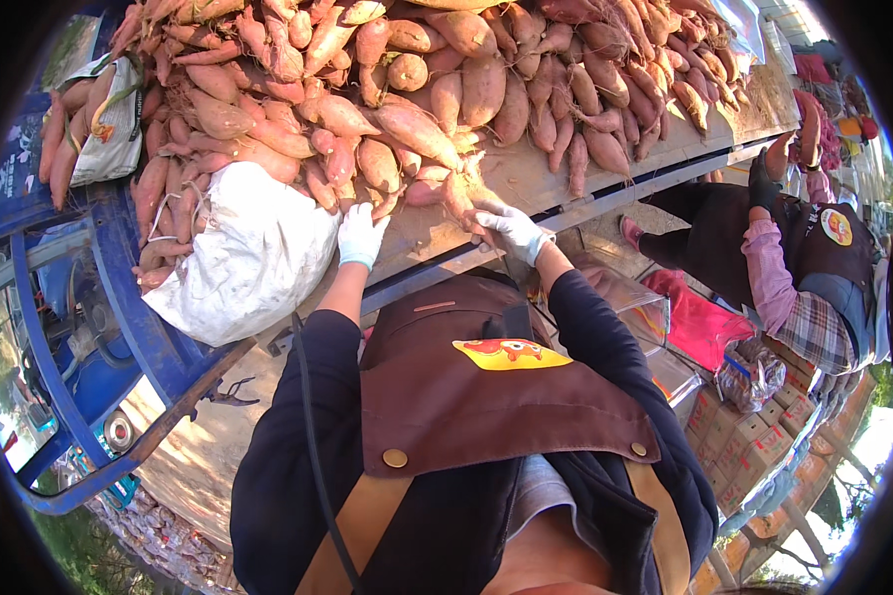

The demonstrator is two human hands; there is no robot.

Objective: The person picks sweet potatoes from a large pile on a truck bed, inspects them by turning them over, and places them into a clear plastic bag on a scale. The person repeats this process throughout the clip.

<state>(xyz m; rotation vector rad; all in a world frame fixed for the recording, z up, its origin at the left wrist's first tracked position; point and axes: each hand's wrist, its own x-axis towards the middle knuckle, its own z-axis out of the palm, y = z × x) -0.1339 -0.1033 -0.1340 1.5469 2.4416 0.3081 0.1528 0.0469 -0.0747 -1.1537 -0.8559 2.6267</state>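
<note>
Both my hands wear white gloves at the near edge of a large heap of sweet potatoes (417, 126). My left hand (362, 235) is closed around a small, slender sweet potato (389, 203), its fingertips partly hidden among the roots. To the right, my right hand (517, 229) grips the lower end of a longer sweet potato (458, 196) with dry, stringy roots at its top. Just left of my left hand lies a white woven sack (249, 253), its mouth turned to the left. Several thin sweet potatoes (178, 216) with a white tie around them lie by that mouth.
The heap rests on a wooden truck bed (517, 167) with a metal edge rail (595, 201). Blue metal framing (130, 297) stands at left, near another sack (115, 126). At right, a co-worker (804, 245) holds sweet potatoes above plastic bags and cardboard boxes (744, 439).
</note>
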